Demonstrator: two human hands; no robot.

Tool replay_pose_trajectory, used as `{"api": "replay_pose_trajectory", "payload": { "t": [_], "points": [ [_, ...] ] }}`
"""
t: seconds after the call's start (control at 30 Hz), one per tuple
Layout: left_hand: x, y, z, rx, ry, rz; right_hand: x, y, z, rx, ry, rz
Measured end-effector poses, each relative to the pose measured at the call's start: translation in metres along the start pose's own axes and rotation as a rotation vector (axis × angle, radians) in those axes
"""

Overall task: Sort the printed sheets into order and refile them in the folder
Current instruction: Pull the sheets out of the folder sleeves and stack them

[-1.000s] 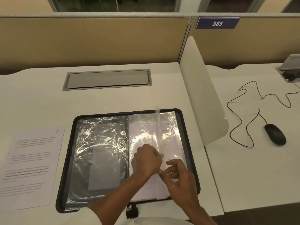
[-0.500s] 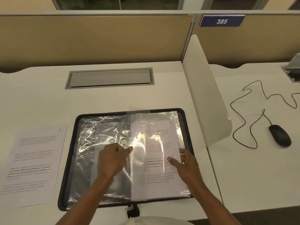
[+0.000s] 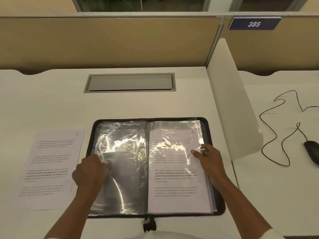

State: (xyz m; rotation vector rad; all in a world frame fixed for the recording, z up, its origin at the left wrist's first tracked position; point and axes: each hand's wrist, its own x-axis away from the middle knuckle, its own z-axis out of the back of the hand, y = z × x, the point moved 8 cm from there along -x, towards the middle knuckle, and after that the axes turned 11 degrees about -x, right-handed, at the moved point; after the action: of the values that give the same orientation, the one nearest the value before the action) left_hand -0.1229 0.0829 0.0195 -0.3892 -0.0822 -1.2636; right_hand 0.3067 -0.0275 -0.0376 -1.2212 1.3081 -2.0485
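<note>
The black zip folder point(image 3: 220, 204) lies open and flat on the white bench point(image 3: 51, 100), its zip pull point(image 3: 146, 221) at the near edge. Inside it, the right sleeve point(image 3: 196, 128) holds a printed sheet point(image 3: 174, 187) marked 1 in its top corner, lying on a stack of further leaves. The left sleeve point(image 3: 127, 169) is crinkled, shiny plastic with only dark backing showing through. The left hand point(image 3: 89, 171) rests on the outer part of the left sleeve with its fingers curled under; the tips are hidden, so I cannot tell whether they pinch the plastic. The right hand point(image 3: 209, 157) is at the folder's right side, thumb on top of the right sleeve and forefinger at its outer edge, pinching that edge. A second printed sheet point(image 3: 51, 166), marked 2, lies flat just left of the folder. Beyond the folder is a grey cable hatch point(image 3: 130, 82). To the folder's right stands a white divider point(image 3: 233, 100), and past it a black mouse point(image 3: 311, 151) with a looping cable point(image 3: 269, 135).
</note>
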Motion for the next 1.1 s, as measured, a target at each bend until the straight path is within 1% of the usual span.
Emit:
{"api": "replay_pose_trajectory", "payload": {
  "t": [0.13, 0.2, 0.23, 0.27, 0.3, 0.33, 0.4, 0.43, 0.5, 0.53, 0.63, 0.7, 0.77, 0.83, 0.87, 0.9, 0.97, 1.0, 1.03, 1.1],
  "points": [
    [0.007, 0.022, 0.006, -0.126, 0.115, -0.018, -0.002, -0.005, -0.005, -0.001, -0.016, 0.017],
    [0.013, 0.044, 0.015, -0.137, 0.163, -0.126, -0.001, -0.008, -0.007, -0.015, -0.02, 0.033],
    [0.016, 0.057, 0.017, -0.09, 0.157, -0.201, 0.002, -0.012, -0.009, -0.027, -0.027, 0.041],
    [0.021, 0.072, 0.02, 0.013, 0.139, -0.269, 0.005, -0.016, -0.012, -0.042, -0.037, 0.054],
    [0.027, 0.086, 0.022, 0.167, 0.095, -0.321, 0.008, -0.02, -0.014, -0.053, -0.048, 0.069],
    [0.035, 0.101, 0.023, 0.329, 0.021, -0.366, 0.011, -0.023, -0.015, -0.059, -0.055, 0.083],
    [0.053, 0.135, 0.021, 0.554, -0.142, -0.45, 0.018, -0.029, -0.019, -0.059, -0.073, 0.108],
    [0.062, 0.151, 0.021, 0.623, -0.193, -0.476, 0.021, -0.033, -0.022, -0.052, -0.087, 0.125],
    [0.078, 0.175, 0.026, 0.703, -0.208, -0.492, 0.027, -0.041, -0.029, -0.001, -0.121, 0.188],
    [0.083, 0.186, 0.032, 0.684, -0.186, -0.503, 0.031, -0.045, -0.033, 0.035, -0.141, 0.23],
    [0.093, 0.213, 0.058, 0.501, -0.088, -0.526, 0.04, -0.055, -0.041, 0.125, -0.162, 0.345],
    [0.092, 0.229, 0.069, 0.422, -0.056, -0.53, 0.039, -0.052, -0.044, 0.14, -0.162, 0.36],
    [0.086, 0.24, 0.073, 0.363, -0.067, -0.52, 0.035, -0.049, -0.044, 0.15, -0.16, 0.354],
    [0.081, 0.245, 0.073, 0.36, -0.095, -0.498, 0.028, -0.047, -0.04, 0.129, -0.155, 0.308],
    [0.082, 0.246, 0.074, 0.363, -0.092, -0.491, 0.023, -0.046, -0.037, 0.041, -0.162, 0.259],
    [0.084, 0.247, 0.077, 0.36, -0.079, -0.489, 0.018, -0.047, -0.034, -0.107, -0.161, 0.185],
    [0.09, 0.246, 0.078, 0.351, -0.048, -0.483, 0.004, -0.05, -0.029, -0.34, -0.111, 0.036],
    [0.092, 0.246, 0.078, 0.348, -0.029, -0.486, -0.006, -0.054, -0.028, -0.357, -0.077, -0.01],
    [0.093, 0.247, 0.079, 0.347, -0.01, -0.494, -0.016, -0.059, -0.028, -0.316, -0.063, -0.043],
    [0.095, 0.25, 0.08, 0.342, 0.035, -0.531, -0.038, -0.076, -0.035, -0.19, -0.094, -0.05]
  ]
}}
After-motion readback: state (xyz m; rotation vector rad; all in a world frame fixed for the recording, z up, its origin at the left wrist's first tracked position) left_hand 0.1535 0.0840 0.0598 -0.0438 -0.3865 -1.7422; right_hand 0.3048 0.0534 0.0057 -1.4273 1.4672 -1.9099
